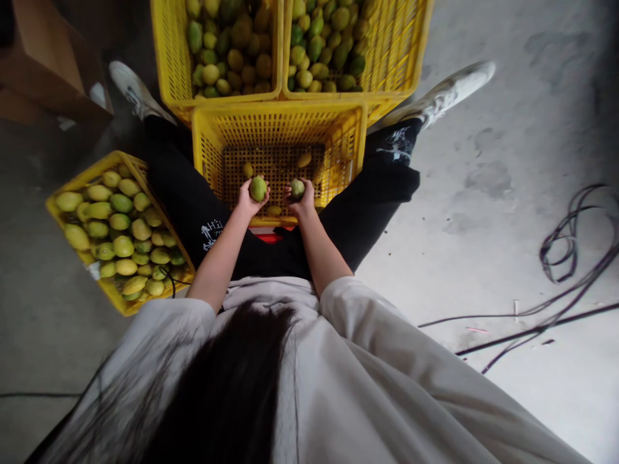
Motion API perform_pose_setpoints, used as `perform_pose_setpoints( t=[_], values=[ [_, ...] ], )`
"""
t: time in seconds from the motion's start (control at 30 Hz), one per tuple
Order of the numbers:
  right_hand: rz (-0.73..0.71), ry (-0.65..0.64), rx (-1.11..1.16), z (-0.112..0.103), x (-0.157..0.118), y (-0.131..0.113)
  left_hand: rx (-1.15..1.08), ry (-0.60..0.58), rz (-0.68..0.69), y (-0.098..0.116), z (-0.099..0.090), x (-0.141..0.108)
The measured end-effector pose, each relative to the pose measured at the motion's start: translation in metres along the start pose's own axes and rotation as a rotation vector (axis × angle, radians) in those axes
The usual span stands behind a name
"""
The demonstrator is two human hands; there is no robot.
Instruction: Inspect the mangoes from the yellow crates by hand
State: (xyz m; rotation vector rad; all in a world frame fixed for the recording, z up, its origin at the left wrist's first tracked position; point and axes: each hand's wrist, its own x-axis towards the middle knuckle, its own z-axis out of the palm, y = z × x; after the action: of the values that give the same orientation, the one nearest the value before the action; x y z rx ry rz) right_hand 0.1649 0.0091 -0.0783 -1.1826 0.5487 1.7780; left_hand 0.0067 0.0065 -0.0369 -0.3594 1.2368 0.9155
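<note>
My left hand (251, 199) is closed around a green lemon (258, 189). In my right hand (303, 200) rests a darker green fruit (296, 189), with the fingers curled about it. Both hands are over the near part of a yellow crate (279, 111) between my legs, a little apart from each other. On its grid floor lie several loose fruits, among them a yellow one (304, 160) at the back and another (274, 211) near the front wall.
Two yellow crates (220, 98) of green and yellow fruit stand beyond. At the left is a tilted yellow crate (120, 308) filled with lemons. A cardboard box (48, 58) is at the upper left; black cables (570, 293) lie on the floor at the right.
</note>
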Motion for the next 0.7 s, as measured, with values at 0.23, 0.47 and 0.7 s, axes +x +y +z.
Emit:
perform_pose_setpoints(
  t=[0.23, 0.47, 0.7],
  values=[
    [0.002, -0.012, -0.012, 0.003, -0.009, -0.001, 0.031, 0.044, 0.037, -0.001, -0.002, 0.006],
    [0.060, 0.319, -0.049, -0.005, -0.016, 0.004, 0.036, 0.095, -0.008, -0.004, -0.008, 0.005],
    [-0.038, 0.327, -0.019, 0.014, -0.029, -0.032, -0.238, 0.089, 0.157, 0.030, 0.008, -0.018]
  ],
)
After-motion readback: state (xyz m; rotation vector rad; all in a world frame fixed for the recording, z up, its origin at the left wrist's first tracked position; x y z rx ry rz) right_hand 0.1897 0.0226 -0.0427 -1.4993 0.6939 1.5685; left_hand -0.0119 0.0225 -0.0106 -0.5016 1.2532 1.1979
